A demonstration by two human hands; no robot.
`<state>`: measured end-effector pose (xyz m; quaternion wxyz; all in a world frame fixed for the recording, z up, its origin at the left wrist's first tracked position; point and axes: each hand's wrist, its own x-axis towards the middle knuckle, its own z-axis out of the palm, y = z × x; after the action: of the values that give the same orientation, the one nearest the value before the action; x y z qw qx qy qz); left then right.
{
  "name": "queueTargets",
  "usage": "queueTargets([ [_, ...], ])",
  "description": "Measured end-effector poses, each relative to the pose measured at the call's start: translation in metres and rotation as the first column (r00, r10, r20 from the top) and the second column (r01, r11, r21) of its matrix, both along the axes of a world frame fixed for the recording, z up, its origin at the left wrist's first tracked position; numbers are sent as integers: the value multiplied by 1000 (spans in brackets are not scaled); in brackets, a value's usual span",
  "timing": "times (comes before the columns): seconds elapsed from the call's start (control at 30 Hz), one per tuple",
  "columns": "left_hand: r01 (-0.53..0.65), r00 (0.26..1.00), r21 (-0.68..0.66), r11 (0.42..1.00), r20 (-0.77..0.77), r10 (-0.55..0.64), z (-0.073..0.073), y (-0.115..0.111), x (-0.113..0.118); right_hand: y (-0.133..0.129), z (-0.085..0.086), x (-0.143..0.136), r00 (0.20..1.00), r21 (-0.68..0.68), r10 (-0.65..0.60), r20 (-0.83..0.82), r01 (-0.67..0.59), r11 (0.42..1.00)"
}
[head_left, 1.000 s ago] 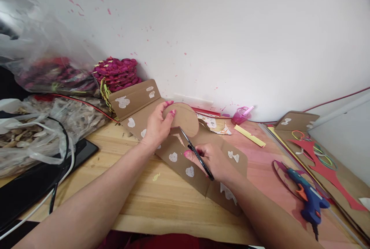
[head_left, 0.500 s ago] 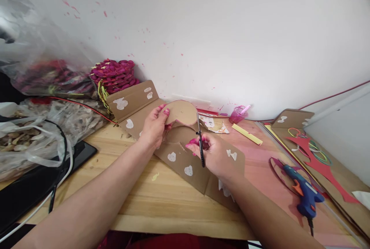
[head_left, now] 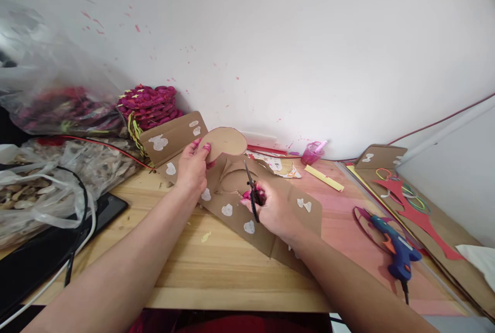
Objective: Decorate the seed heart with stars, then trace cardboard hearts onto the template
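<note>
My left hand (head_left: 195, 165) pinches the left end of a rounded cardboard piece (head_left: 228, 141), held up above the table. In my right hand (head_left: 268, 206) is a pair of black-handled scissors (head_left: 252, 191), blades pointing up and slightly left, apart from the rounded piece. Under both hands lies a large folded cardboard sheet (head_left: 235, 230) with torn white paper patches and a curved cut-out near its middle. A narrow curved cardboard offcut lies around that opening.
A blue glue gun (head_left: 400, 255) rests on the right, near a red paper cutout (head_left: 421, 219). Farther back stand a pink cup (head_left: 310, 153) and a yellow strip (head_left: 324, 178). Plastic bags (head_left: 73, 168), cables and a magenta braided bundle (head_left: 149, 106) crowd the left.
The rounded cardboard piece has moved left in my left hand, away from the blades. My right hand with the scissors has shifted left and lower, and the scissors have left the piece's edge.
</note>
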<state>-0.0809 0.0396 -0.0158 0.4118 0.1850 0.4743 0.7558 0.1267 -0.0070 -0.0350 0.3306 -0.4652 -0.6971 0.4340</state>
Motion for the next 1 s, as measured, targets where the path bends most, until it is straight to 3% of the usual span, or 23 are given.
queueTargets([
  [0.17,-2,1000,16,1000,0,2,-2,1,-1,1,9,5,1000,26,10,-22,-9,1000],
  [0.3,-32,999,35,999,32,31,3,2,-3,2,33,17,973,57,-17,-228,31,998],
  [0.4,-68,996,45,997,64,65,9,1,-4,3,54,28,927,148,-76,-367,139,979],
  [0.47,-69,995,43,997,75,66,12,1,-5,5,65,38,889,249,-139,-436,268,931],
  [0.57,-44,995,30,999,90,41,14,-1,-5,11,75,55,847,415,-229,-480,449,791],
  [0.67,1,995,28,1000,103,-4,13,-1,-2,19,74,71,852,552,-317,-418,515,656],
  [0.73,44,994,34,998,98,-47,12,-2,1,25,70,79,857,611,-410,-312,511,604],
  [0.77,68,993,36,997,95,-71,12,-3,3,28,67,81,858,624,-451,-246,496,604],
  [0.83,107,990,40,993,92,-110,12,-4,6,34,60,81,876,597,-471,-105,435,674],
  [0.93,161,982,50,986,87,-165,13,-7,9,39,48,74,928,462,-371,40,312,830],
  [1.0,197,976,55,979,82,-201,14,-10,10,40,42,67,948,386,-313,55,268,883],
])
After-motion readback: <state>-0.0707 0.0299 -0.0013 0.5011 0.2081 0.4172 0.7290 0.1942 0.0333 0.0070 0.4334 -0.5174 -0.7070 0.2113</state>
